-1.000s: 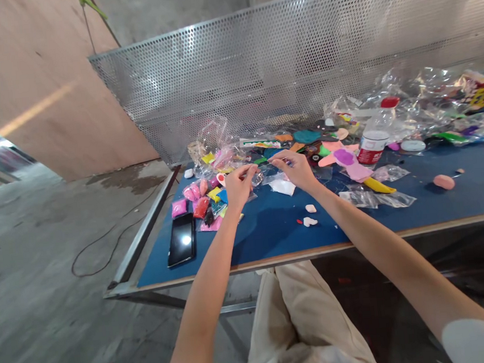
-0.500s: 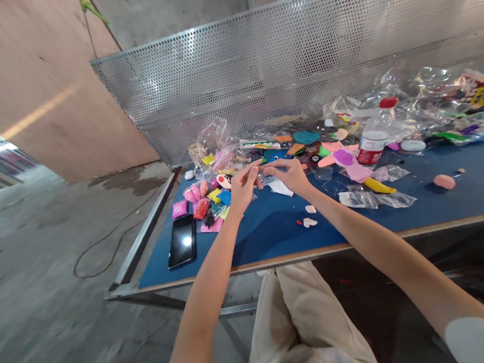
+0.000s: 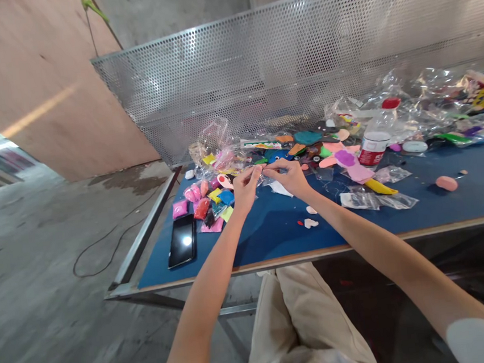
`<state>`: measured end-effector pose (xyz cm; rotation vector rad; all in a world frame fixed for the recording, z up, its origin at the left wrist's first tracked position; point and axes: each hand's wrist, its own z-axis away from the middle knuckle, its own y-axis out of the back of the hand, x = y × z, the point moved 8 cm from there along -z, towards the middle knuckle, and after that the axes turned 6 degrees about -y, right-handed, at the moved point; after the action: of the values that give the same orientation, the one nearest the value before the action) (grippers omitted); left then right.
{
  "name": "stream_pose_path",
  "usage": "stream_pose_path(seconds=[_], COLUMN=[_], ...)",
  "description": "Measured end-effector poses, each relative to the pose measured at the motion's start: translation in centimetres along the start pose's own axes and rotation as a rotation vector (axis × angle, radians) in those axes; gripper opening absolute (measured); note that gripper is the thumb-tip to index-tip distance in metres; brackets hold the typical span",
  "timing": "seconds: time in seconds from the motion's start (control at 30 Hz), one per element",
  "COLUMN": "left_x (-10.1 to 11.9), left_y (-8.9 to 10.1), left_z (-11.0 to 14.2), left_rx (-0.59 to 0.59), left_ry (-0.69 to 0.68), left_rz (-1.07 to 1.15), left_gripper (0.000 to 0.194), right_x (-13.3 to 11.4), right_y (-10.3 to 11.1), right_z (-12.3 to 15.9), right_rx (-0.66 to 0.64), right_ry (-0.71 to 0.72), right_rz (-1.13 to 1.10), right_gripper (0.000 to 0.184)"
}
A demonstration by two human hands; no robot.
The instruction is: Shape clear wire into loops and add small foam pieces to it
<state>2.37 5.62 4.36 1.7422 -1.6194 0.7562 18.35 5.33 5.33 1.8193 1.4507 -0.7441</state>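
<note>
My left hand (image 3: 246,185) and my right hand (image 3: 288,176) meet fingertip to fingertip above the blue table (image 3: 273,235). Both are closed in a pinch; whatever sits between the fingers is too small to make out. Just left of my left hand lies a white oval piece with a red dot (image 3: 225,181). Beneath my right hand is a flat white piece (image 3: 280,188). Nearer to me are small white lumps (image 3: 310,223) and a tiny red bit (image 3: 300,222). Packets of coloured clay, among them a red packet (image 3: 202,209), lie to the left.
A black phone (image 3: 181,240) rests at the left corner. To the right stand a clear bottle with a red cap (image 3: 375,137), a pink flower-like shape (image 3: 349,162) and a pink lump (image 3: 446,183). Crumpled clear bags (image 3: 422,101) line the perforated metal panel (image 3: 256,66) behind.
My left hand's fingers have straightened upward and its tips pinch closer to my right hand's. My right hand has barely moved. The things on the table stay put.
</note>
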Motion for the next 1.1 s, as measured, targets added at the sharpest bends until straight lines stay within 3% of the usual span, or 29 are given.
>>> stream_pose_path(seconds=[0.4, 0.63, 1.1], left_x=[-1.9, -1.1, -0.3], left_y=[-0.6, -0.9, -2.0], left_z=[0.4, 0.5, 1.1], left_rx=[0.063, 0.051, 0.068], left_ry=[0.139, 0.069, 0.075], left_rz=[0.166, 0.054, 0.191], left_gripper=[0.048, 0.047, 0.062], right_x=[-1.0, -1.0, -2.0], right_y=[-0.2, -0.2, -0.4], right_z=[0.5, 0.6, 1.5], right_rx=[0.005, 0.036, 0.159], right_ry=[0.043, 0.067, 0.158], right_rz=[0.093, 0.278, 0.497], right_gripper=[0.035, 0.025, 0.022])
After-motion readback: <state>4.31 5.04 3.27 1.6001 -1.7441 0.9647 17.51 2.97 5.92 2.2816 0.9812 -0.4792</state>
